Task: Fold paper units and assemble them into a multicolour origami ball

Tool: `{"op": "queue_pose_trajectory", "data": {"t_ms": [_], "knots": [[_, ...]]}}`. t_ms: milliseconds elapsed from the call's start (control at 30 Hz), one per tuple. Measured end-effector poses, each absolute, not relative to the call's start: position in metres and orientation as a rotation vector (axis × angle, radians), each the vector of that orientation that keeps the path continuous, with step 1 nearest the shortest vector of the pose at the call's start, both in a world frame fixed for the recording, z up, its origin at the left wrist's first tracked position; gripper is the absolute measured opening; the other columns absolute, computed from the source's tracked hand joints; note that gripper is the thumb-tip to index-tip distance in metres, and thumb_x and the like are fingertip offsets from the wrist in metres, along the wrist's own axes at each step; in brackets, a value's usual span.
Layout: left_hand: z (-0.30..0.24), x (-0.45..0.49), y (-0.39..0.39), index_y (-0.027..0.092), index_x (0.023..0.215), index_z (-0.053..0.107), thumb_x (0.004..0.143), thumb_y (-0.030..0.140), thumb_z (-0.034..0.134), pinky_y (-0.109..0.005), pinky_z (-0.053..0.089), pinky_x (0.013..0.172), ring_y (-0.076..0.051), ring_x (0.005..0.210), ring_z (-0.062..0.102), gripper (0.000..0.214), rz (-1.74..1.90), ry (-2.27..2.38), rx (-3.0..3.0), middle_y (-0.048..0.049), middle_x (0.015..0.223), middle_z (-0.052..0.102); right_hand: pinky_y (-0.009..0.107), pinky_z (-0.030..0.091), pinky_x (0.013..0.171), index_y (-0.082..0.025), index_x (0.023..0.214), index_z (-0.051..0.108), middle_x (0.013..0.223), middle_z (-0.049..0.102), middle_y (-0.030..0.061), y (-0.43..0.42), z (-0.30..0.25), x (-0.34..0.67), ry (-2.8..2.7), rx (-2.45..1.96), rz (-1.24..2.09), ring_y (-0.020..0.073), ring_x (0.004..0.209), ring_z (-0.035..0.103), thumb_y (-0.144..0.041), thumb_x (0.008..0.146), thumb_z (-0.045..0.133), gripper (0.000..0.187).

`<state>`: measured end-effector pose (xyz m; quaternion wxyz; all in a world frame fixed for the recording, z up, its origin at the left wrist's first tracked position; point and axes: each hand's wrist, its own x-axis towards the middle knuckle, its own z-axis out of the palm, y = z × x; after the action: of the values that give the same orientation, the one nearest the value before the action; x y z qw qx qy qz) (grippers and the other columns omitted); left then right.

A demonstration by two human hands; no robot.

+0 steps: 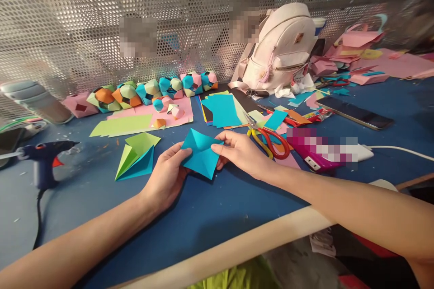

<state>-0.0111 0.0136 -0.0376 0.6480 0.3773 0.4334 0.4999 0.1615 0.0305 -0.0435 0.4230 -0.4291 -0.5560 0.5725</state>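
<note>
A creased blue square of paper is held up over the blue table, between both my hands. My left hand pinches its left corner, thumb on top and fingers underneath. At the right corner my right hand grips it the same way. Left of the sheet lie folded green and blue papers. Just right of my right hand rest scissors with red and yellow handles, on paper scraps. Behind the hands are a stack of blue paper and green strips.
A glue gun stands at the left, a tumbler behind it. Folded paper balls line the back along a perforated metal screen. A pink backpack, phone and magenta power strip with a white cable occupy the right.
</note>
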Motion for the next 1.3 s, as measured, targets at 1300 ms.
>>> {"op": "queue_pose_trajectory", "data": {"t_ms": [1300], "knots": [[-0.0411,-0.0089,0.0121,0.016,0.082,0.064,0.061,0.020,0.075,-0.027,0.048,0.063,-0.013,0.062,0.059,0.024,1.089,1.042,0.954,0.0010,0.071,0.066,0.025,0.052,0.048,-0.017,0.085,0.054,0.057,0.059,-0.0038,0.0264,-0.0415,0.1668,-1.386,-0.987,1.493,0.0114,0.048,0.060,-0.027,0.078,0.064,0.015]]}}
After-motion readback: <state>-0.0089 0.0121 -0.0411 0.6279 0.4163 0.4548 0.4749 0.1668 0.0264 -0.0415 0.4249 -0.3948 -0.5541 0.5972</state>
